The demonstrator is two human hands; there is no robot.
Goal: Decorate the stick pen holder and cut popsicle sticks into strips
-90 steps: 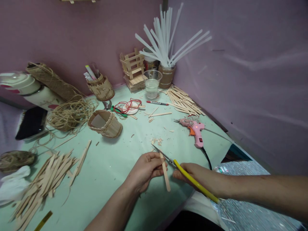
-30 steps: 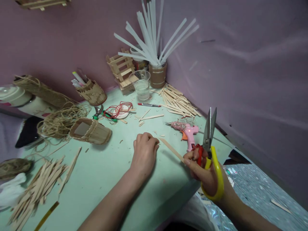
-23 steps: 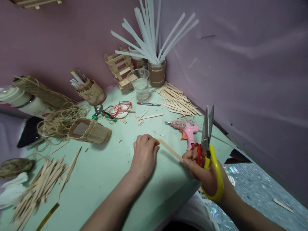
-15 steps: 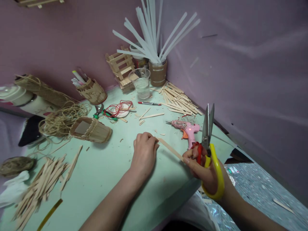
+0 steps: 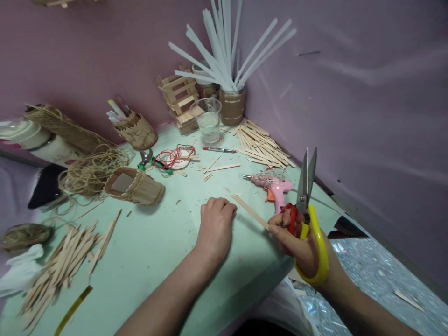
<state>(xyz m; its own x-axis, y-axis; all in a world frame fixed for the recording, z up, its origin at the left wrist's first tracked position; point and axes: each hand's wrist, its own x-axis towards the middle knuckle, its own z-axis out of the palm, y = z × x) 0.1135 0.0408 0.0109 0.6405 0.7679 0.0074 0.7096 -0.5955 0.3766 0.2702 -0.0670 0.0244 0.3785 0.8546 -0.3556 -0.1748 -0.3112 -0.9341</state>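
Note:
My right hand (image 5: 297, 238) holds the yellow-and-red-handled scissors (image 5: 304, 196), blades pointing up and slightly apart, and pinches one end of a flat wooden stick (image 5: 250, 211) between thumb and finger. The stick's far end points up and left, free of my left hand. My left hand (image 5: 217, 228) rests on the green table (image 5: 154, 252) with its fingers curled together, just left of the stick; whether anything small is under the fingertips is hidden. A pink glue gun (image 5: 275, 186) lies behind the stick, near the scissors.
Wooden sticks lie in a pile at the left (image 5: 63, 261) and another at the back right (image 5: 262, 142). A stick basket (image 5: 149, 189), tangled twine (image 5: 93, 170), green-handled pliers (image 5: 161, 165), a clear cup (image 5: 209, 126) and a jar of white strips (image 5: 231, 107) stand or lie around.
My left hand has let go of the stick's far end and moved slightly down. The stick stays in my right hand. The whole view has shifted a little.

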